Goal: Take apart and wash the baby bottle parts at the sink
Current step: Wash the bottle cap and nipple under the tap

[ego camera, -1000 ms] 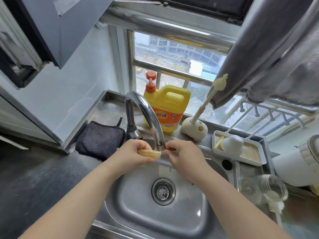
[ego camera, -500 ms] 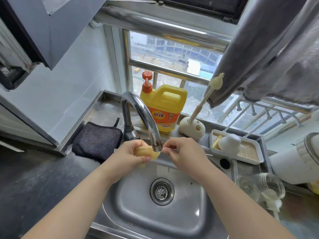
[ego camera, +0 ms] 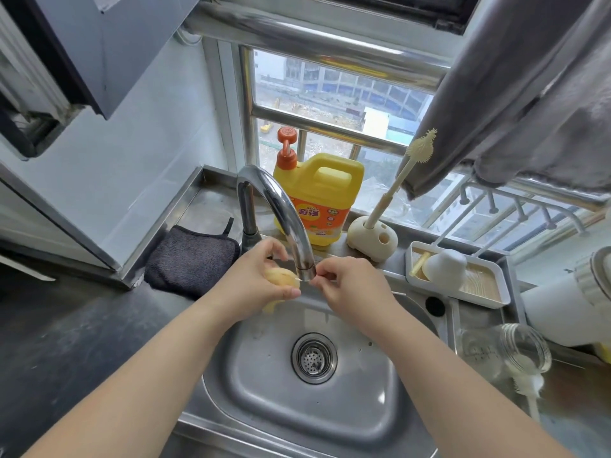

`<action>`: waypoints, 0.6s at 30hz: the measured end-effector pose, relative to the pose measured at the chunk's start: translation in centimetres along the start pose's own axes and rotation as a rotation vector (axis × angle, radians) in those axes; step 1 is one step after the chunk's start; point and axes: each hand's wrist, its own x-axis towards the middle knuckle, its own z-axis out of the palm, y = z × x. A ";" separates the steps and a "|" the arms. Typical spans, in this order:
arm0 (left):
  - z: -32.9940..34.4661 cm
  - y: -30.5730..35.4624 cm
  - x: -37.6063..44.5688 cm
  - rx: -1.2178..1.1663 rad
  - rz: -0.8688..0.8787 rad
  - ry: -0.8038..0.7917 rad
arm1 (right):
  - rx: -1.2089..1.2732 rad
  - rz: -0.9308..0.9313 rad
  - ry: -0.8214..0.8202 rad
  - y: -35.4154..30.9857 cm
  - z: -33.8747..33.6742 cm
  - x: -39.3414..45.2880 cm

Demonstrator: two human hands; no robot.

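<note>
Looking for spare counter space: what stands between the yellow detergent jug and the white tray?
In the head view, a cream brush holder with its brush stands between jug and tray.

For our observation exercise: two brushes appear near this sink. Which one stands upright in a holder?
The cream spiky-tipped brush behind the sink stands in the rounded holder. The other, a white brush, lies at the mouth of the glass bottle on its side.
</note>
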 end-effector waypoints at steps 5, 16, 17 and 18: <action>0.6 -0.1 0.2 0.155 0.049 -0.026 | -0.040 -0.011 -0.017 0.0 0.3 0.0; 0.3 -0.2 -0.2 0.045 0.063 -0.034 | -0.034 -0.013 -0.019 0.3 0.3 0.4; 0.2 -0.4 -0.2 0.014 0.067 -0.023 | -0.024 0.013 -0.027 0.7 0.2 0.4; 0.1 -0.4 -0.3 -0.021 0.072 -0.012 | -0.009 0.041 -0.032 1.2 0.0 0.4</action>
